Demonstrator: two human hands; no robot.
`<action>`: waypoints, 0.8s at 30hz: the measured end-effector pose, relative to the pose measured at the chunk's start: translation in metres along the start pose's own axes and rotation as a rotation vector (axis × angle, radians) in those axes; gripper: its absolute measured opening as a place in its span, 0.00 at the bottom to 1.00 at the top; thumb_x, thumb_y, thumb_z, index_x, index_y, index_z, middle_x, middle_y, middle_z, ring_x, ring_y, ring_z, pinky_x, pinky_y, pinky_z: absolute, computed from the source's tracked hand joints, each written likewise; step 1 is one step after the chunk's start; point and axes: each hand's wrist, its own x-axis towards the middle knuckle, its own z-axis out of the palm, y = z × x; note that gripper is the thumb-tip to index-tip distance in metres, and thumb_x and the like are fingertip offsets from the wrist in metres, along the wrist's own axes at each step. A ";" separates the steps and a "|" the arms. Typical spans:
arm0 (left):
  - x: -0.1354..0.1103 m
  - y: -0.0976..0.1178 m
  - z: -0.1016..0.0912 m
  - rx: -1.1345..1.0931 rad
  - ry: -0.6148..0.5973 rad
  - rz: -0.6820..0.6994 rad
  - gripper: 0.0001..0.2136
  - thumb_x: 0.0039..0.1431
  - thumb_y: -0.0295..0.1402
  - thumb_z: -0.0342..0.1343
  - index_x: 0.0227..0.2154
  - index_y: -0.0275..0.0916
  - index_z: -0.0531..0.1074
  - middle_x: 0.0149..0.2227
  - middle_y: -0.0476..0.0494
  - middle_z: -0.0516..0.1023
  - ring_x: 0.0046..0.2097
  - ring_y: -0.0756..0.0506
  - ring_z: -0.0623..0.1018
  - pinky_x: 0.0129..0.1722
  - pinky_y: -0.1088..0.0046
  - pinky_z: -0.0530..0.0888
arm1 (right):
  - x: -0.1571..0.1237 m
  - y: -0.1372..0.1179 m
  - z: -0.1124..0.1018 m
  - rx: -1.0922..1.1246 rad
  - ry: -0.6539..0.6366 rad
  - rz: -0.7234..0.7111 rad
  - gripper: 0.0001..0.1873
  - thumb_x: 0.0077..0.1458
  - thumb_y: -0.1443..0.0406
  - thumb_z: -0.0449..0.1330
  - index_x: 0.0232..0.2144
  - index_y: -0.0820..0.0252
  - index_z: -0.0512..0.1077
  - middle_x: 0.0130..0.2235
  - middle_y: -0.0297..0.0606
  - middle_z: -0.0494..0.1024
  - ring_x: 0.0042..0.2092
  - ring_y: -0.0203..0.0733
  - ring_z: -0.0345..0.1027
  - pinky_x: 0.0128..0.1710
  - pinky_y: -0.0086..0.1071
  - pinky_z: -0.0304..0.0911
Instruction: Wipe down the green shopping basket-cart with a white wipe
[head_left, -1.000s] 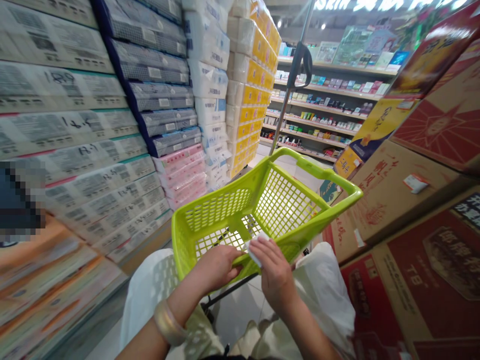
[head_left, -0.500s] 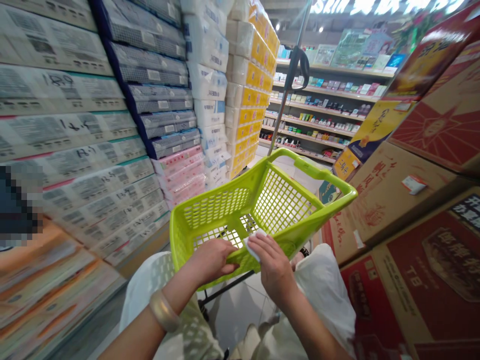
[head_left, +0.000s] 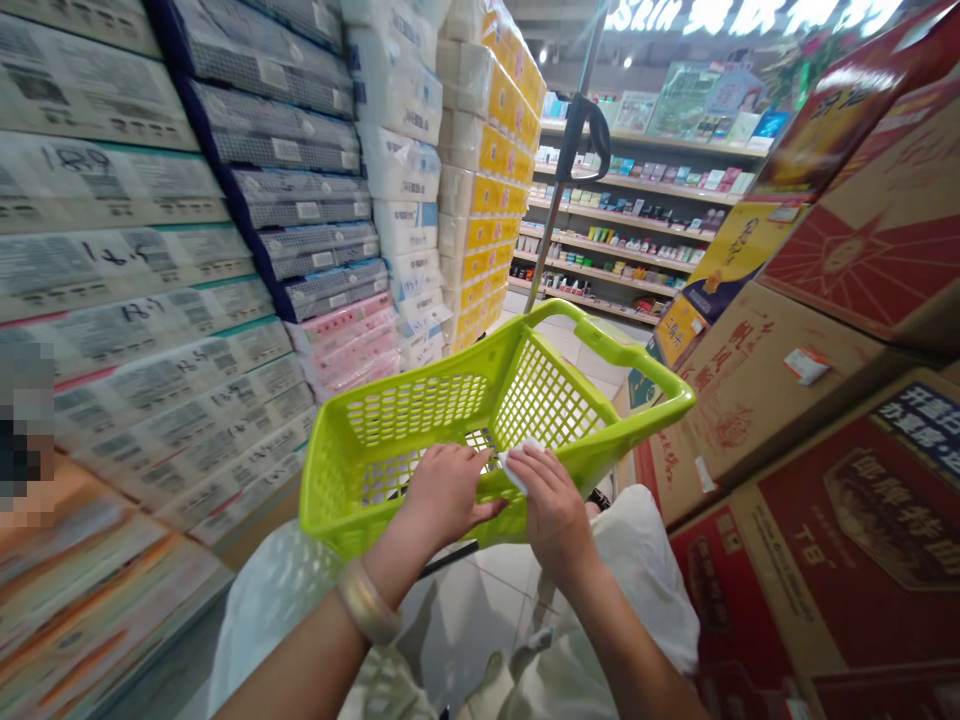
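Green basket (head_left: 319, 490) gripped in aisle

The left hand (head_left: 446, 490) grips the near rim (head_left: 514, 517), thumb outside; the right hand (head_left: 553, 505) clasps a white wad (head_left: 513, 474) at the same edge. The basket stands between stacked packs (head_left: 120, 185), left, and cartons (head_left: 757, 385), right.

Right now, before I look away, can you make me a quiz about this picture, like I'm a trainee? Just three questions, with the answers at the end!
1. Multiple choice: what is the basket like?
A. Blue with solid walls
B. Bright green with holes in its walls
C. Red and woven
2. True or false: the gold bangle is on the person's right arm.
3. Fill in the blank: the white wad is held in the person's ____ grip.

Key:
1. B.
2. False; it is on the left arm.
3. Right: it is under the fingers of the right grip.
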 end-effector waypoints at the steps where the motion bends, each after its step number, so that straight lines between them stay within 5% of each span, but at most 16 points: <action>1: 0.006 0.005 0.002 0.003 -0.002 -0.002 0.25 0.54 0.51 0.57 0.49 0.39 0.72 0.44 0.37 0.78 0.48 0.37 0.75 0.49 0.59 0.68 | 0.001 0.005 -0.005 -0.010 0.010 0.008 0.25 0.58 0.76 0.46 0.52 0.59 0.72 0.51 0.42 0.78 0.58 0.44 0.68 0.61 0.46 0.61; 7: 0.020 0.011 0.016 -0.069 -0.051 0.022 0.20 0.59 0.45 0.54 0.50 0.41 0.72 0.44 0.40 0.79 0.47 0.38 0.77 0.46 0.63 0.71 | 0.004 0.032 -0.027 -0.122 0.184 0.099 0.24 0.60 0.76 0.46 0.52 0.58 0.73 0.50 0.43 0.79 0.58 0.46 0.67 0.62 0.50 0.57; 14: 0.009 0.011 0.014 -0.134 -0.085 0.029 0.13 0.60 0.41 0.54 0.42 0.40 0.75 0.42 0.41 0.80 0.44 0.40 0.78 0.42 0.68 0.72 | -0.006 0.002 -0.008 0.011 -0.010 -0.056 0.25 0.60 0.76 0.47 0.54 0.56 0.71 0.51 0.41 0.78 0.58 0.42 0.68 0.60 0.45 0.62; 20: -0.006 0.014 0.010 -0.140 -0.095 0.019 0.17 0.61 0.44 0.51 0.49 0.48 0.73 0.44 0.44 0.81 0.46 0.39 0.78 0.42 0.64 0.73 | -0.012 0.036 -0.056 -0.152 0.237 0.054 0.25 0.59 0.76 0.47 0.54 0.57 0.70 0.52 0.43 0.77 0.59 0.47 0.66 0.62 0.51 0.59; 24: -0.013 0.015 0.008 -0.109 -0.101 0.021 0.15 0.61 0.45 0.50 0.47 0.49 0.74 0.41 0.45 0.81 0.44 0.39 0.79 0.40 0.66 0.72 | -0.013 0.008 -0.043 -0.152 0.234 0.091 0.25 0.59 0.77 0.47 0.53 0.58 0.71 0.50 0.43 0.78 0.59 0.46 0.66 0.62 0.51 0.57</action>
